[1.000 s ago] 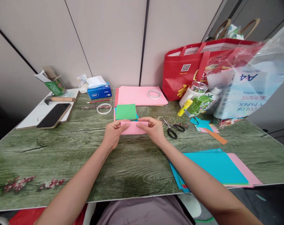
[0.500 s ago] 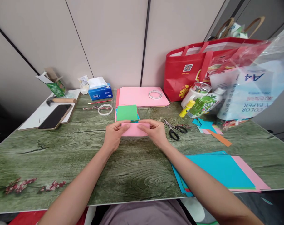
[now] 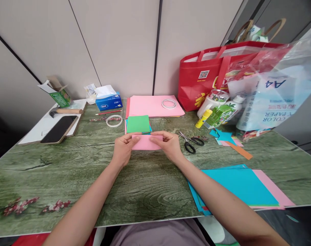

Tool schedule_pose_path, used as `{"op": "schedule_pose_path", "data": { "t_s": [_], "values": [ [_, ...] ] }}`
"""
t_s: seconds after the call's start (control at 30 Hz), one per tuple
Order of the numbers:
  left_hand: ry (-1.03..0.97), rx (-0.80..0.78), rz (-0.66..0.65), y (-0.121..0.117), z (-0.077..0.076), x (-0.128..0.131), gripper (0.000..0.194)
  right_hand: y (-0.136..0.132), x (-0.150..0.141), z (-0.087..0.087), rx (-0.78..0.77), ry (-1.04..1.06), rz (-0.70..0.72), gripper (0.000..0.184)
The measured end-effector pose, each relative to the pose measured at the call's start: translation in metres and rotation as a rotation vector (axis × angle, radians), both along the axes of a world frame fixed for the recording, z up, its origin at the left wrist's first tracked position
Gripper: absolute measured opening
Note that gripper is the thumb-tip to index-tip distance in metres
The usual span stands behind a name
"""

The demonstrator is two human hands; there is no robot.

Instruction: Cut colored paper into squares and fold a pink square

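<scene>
A small pink piece of paper [image 3: 146, 143], rectangular and apparently folded, is held between my two hands over the table. My left hand [image 3: 123, 147] pinches its left end, thumb in front and fingers behind. The right end is pinched the same way by my right hand [image 3: 168, 145]. Just beyond the paper lies a stack of small coloured squares, a green sheet [image 3: 138, 123] on top. Scissors [image 3: 190, 141] with black handles rest slightly open to the right of my right hand.
Blue sheets [image 3: 237, 186] lie under my right forearm. Paper scraps [image 3: 225, 136], a yellow glue stick [image 3: 203, 118] and a red bag [image 3: 196, 80] stand right. Pink sheets [image 3: 145, 105], a tape roll [image 3: 114, 121], a tissue box [image 3: 108, 102], a phone [image 3: 59, 129] and a hammer [image 3: 68, 111] lie beyond.
The view has shifted slightly. Both hands keep the same hold on the pink paper, with no other clear movement.
</scene>
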State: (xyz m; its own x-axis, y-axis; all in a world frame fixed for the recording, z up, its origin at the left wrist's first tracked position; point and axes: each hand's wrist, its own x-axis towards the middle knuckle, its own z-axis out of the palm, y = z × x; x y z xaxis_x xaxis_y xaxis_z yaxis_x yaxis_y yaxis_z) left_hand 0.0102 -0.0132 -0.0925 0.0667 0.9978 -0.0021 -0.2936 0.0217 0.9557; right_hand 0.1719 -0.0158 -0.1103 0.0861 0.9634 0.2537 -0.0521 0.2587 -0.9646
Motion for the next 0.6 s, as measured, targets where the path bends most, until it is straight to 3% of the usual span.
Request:
{"op": "schedule_pose_path", "data": {
  "t_s": [0.6],
  "values": [
    [0.067, 0.058, -0.006, 0.0020, -0.0056, -0.0014, 0.023, 0.0005, 0.0000, 0.0008, -0.022, -0.009, -0.015, 0.024]
  ]
}}
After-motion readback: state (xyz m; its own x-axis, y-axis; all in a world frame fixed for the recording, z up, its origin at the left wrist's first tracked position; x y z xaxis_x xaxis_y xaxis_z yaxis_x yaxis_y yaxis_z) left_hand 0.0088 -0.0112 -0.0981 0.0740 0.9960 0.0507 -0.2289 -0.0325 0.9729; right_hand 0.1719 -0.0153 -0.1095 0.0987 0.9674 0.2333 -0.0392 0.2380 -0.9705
